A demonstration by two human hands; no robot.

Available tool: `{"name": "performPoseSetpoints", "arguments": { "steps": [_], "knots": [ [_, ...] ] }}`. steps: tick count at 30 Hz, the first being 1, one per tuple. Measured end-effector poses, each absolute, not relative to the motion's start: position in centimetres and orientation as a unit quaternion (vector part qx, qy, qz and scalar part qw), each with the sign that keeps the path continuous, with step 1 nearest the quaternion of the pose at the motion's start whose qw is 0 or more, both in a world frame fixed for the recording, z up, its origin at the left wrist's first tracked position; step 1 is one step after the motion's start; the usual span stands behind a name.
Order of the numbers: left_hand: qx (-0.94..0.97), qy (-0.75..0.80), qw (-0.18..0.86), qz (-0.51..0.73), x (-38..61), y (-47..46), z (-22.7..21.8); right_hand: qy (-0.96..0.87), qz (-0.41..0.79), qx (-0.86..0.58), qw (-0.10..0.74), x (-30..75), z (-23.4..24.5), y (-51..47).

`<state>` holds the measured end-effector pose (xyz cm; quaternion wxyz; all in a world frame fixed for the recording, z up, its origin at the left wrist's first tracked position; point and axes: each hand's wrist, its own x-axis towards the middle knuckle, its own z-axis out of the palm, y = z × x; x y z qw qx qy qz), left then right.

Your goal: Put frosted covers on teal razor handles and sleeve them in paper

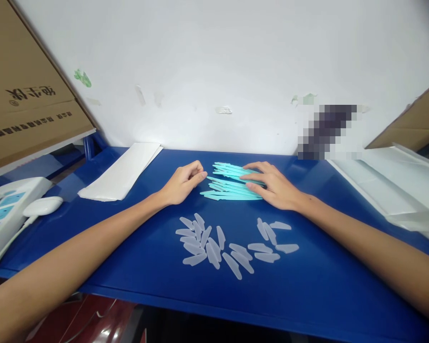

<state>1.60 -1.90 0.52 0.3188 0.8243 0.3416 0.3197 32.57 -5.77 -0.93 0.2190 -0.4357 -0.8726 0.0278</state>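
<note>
A loose pile of thin turquoise sticks (232,188), looking like eyebrow razors, lies on the blue table. My right hand (271,186) rests over the right ends of the pile, fingers spread and touching the sticks. Just left of the pile is my left hand (185,182), its fingers curled and the thumb pressed near the index finger; whatever may be inside them is hidden. Nearer to me are several small translucent plastic pieces (214,247), shaped like blade covers, scattered in a left cluster and a right one.
A folded white sheet (119,174) lies at the back left. At far left stand a power strip (7,214) with a white plug and a cardboard box (32,90). Clear plastic bags (396,186) lie at the right. A white wall (207,62) bounds the table (307,295) behind.
</note>
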Motion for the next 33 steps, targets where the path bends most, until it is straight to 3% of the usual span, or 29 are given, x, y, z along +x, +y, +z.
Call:
{"name": "performPoseSetpoints", "arguments": {
  "steps": [15, 33],
  "knots": [
    [0.923, 0.297, 0.084, 0.228, 1.86, -2.33, 0.31, -0.860, 0.113, -0.451, 0.211, 32.65, -0.16, -5.65],
    [0.946, 0.285, 0.106, 0.113, 1.76, -1.90, 0.04, -0.860, 0.102, -0.456, 0.204, 32.63, -0.62, -5.61]
  ]
}}
